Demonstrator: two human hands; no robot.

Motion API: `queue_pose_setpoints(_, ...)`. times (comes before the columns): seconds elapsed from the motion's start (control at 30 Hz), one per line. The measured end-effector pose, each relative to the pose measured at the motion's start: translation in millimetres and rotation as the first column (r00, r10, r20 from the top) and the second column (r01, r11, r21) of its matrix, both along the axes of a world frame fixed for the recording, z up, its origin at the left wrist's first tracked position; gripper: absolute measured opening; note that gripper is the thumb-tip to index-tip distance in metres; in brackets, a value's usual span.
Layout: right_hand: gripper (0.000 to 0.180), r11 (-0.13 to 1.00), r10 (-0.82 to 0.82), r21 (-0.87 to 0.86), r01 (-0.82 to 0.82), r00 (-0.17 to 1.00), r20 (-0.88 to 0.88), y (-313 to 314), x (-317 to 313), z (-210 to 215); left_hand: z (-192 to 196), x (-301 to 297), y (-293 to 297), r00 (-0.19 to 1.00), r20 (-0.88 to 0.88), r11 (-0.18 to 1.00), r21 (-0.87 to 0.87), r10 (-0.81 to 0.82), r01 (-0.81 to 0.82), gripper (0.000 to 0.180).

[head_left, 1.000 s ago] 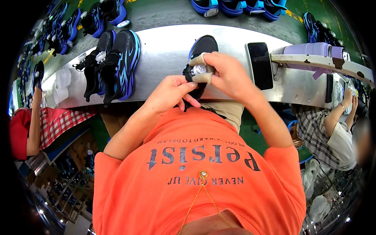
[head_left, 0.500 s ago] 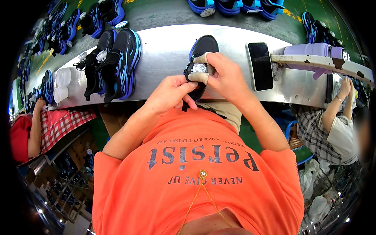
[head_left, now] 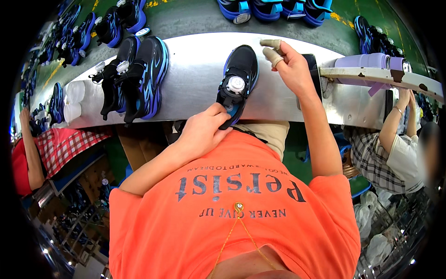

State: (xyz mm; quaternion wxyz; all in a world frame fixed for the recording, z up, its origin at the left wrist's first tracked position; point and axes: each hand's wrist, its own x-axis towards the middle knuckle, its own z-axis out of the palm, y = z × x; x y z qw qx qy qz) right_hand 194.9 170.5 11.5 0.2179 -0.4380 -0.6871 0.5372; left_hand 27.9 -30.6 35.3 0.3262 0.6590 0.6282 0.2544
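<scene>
A black sneaker with blue and purple sole edges lies on the metal bench top, its toe pointing away from me. On its upper sits a round white dial. My left hand grips the heel end at the collar, with the fingertips partly hidden against the shoe. To the right of the shoe, my right hand is raised, holding nothing, its fingers apart. Beige finger covers are on two of its digits.
A matching pair of sneakers stands to the left, beside stacked translucent cups. Right of my hand are a dark phone, a painted metal bar and a lilac bottle. More shoes stand beyond the bench. Co-workers sit on both sides.
My right hand has left the dial and moved right, its fingers spreading. My left hand has shifted down to the heel end. The dial and upper are now uncovered.
</scene>
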Motion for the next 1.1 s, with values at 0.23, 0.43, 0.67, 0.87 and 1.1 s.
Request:
queue_pose_setpoints(0.23, 0.022, 0.989, 0.148, -0.031, -0.148, 0.988, 0.030, 9.9, 1.3, -2.4, 20.5, -50.4, 49.4, 0.959, -0.065, 0.941, 0.222, 0.274, -0.254, 0.012)
queue_pose_setpoints(0.43, 0.027, 0.984, 0.161, 0.068, -0.167, 0.983, 0.087, 16.2, -32.4, 19.9, 0.5, -115.7, 145.6, 0.666, -0.240, 0.592, 0.716, 0.706, -0.370, 0.037)
queue_pose_setpoints(0.67, 0.022, 0.967, 0.208, 0.155, -0.203, 0.978, -0.017, 35.5, -60.4, 33.5, -82.2, -84.9, 228.4, 0.960, -0.004, 0.861, 0.443, 0.280, -0.250, 0.043)
queue_pose_setpoints(0.87, 0.018, 0.996, 0.087, 0.053, -0.078, 0.980, -0.180, 26.0, -18.5, 26.3, 8.4, -75.3, 132.0, 0.992, 0.050, 0.958, 0.269, -0.113, 0.096, 0.018)
queue_pose_setpoints(1.1, 0.058, 0.836, 0.449, 0.326, -0.441, 0.892, 0.055, -8.4, -9.1, 13.2, 16.4, -95.2, 15.1, 0.969, 0.163, 0.983, 0.021, -0.185, 0.184, 0.049)
